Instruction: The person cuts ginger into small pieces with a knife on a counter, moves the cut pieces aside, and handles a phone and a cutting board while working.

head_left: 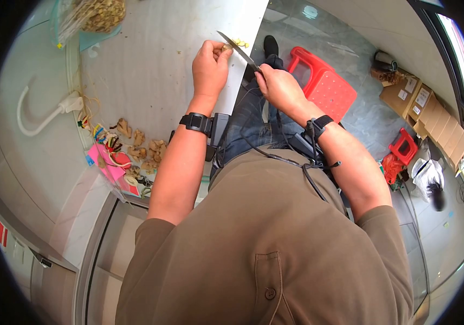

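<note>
My left hand is at the right edge of the white table, its fingers pinched round a small piece of ginger. A knife with a dark blade is gripped in my right hand; its blade slants up and left, over or against the piece at my left fingertips. Small yellowish slices lie just beyond the blade by the table edge. Whether the blade touches the piece is too small to tell.
Ginger roots lie on the table's near left part, beside a pink sheet. A plastic bag of brown pieces sits at the far left. On the floor to the right are a red stool and cardboard boxes.
</note>
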`<state>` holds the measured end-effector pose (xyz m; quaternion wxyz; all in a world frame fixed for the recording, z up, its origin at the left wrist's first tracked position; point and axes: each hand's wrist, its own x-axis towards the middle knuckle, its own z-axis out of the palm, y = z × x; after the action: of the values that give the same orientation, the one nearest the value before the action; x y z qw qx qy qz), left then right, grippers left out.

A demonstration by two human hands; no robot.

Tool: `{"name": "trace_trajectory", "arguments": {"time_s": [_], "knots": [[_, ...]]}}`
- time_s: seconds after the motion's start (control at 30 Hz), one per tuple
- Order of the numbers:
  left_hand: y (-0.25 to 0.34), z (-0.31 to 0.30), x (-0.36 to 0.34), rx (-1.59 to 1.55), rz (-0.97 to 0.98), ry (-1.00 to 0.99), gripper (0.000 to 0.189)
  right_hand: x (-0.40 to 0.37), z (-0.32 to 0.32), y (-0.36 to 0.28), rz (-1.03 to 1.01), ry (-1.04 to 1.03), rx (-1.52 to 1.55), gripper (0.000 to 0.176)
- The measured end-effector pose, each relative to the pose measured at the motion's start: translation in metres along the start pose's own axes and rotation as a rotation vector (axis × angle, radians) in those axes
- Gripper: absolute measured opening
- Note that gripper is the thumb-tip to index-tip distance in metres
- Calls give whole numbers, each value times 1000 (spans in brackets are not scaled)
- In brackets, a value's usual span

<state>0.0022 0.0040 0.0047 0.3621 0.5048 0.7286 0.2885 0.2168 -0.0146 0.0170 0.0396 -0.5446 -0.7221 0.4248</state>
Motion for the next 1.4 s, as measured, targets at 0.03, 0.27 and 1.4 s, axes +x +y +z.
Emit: {"name": "trace_trajectory", "arguments": {"time_s": [0.03,0.27,1.4], "knots": [[0,0,0,5,-1,4,19,0,-3,-1,-2,-5,1,27],[-3,2,-1,32,8,13,20,-6,-9,-3,-7,-26,-21,28],[-4,-24,-6,26,201,7,24,19,7,-6,-34,-4,6,27]]}}
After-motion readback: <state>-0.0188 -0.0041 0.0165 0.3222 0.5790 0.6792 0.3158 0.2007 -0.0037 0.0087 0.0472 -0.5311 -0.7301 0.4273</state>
